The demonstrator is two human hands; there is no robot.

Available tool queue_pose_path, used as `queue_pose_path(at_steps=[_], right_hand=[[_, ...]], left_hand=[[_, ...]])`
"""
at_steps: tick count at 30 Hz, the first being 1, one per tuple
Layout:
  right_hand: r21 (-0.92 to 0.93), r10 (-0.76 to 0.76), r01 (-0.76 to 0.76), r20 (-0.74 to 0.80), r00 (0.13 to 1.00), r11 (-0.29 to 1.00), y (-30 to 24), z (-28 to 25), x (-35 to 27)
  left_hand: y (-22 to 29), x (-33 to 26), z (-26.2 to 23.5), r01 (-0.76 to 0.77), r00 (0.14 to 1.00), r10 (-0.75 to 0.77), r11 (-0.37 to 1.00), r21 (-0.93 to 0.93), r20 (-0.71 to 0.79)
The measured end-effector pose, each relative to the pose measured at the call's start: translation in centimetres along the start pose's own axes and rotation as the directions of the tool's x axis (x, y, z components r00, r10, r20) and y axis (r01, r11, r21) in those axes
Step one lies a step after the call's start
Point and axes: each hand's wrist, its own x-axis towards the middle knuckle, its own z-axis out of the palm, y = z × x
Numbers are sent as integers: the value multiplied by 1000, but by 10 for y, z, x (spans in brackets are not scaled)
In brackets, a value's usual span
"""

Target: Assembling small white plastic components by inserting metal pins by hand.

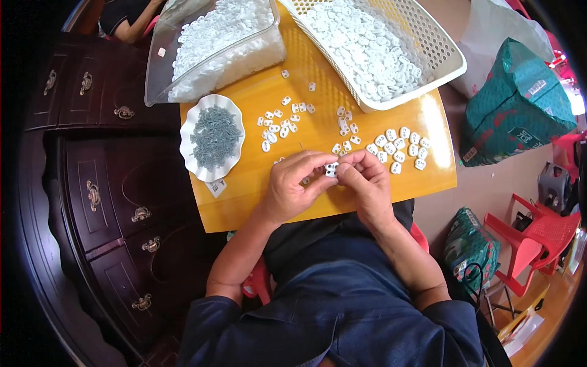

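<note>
Close to the table's near edge, my left hand (292, 185) and my right hand (369, 185) meet at the fingertips. Between them they pinch a small white plastic piece (331, 169) with dark holes; its far side is hidden by fingers. Loose small white pieces (284, 131) with two holes lie scattered beyond my left hand, and several more (347, 115) lie in the middle. Right of my right hand sits a group of rounded white pieces (398, 144) with dark marks. A scalloped white dish (185, 144) at the left holds a heap of thin grey screws or pins (215, 136).
A clear plastic bin (223, 72) of translucent white pieces stands at the far left of the yellow table (257, 205). At the far right is a perforated cream basket (449, 58) of white pieces. Dark drawers (116, 202), green bags (513, 107) and a red chair (532, 244) flank the table.
</note>
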Motion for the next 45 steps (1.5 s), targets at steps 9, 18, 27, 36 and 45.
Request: queue_pose_path(at_steps=[9, 18, 27, 36, 45], right_hand=[[19, 32, -33, 62, 998, 999, -5, -6, 3], [38, -3, 1, 53, 999, 999, 2, -2, 2], [27, -30, 29, 58, 998, 999, 4, -5, 3], [26, -19, 18, 30, 999, 1000, 4, 0, 2], [29, -60, 59, 43, 997, 998, 10, -4, 3]], left_hand=[[-1, 3, -1, -5, 999, 6, 1000, -20, 40], [-3, -2, -2, -17, 999, 17, 1000, 13, 30], [-2, 1, 1, -28, 999, 26, 997, 67, 31], [-5, -2, 0, -38, 999, 36, 995, 95, 25], [-2, -2, 6, 95, 995, -95, 995, -15, -17]])
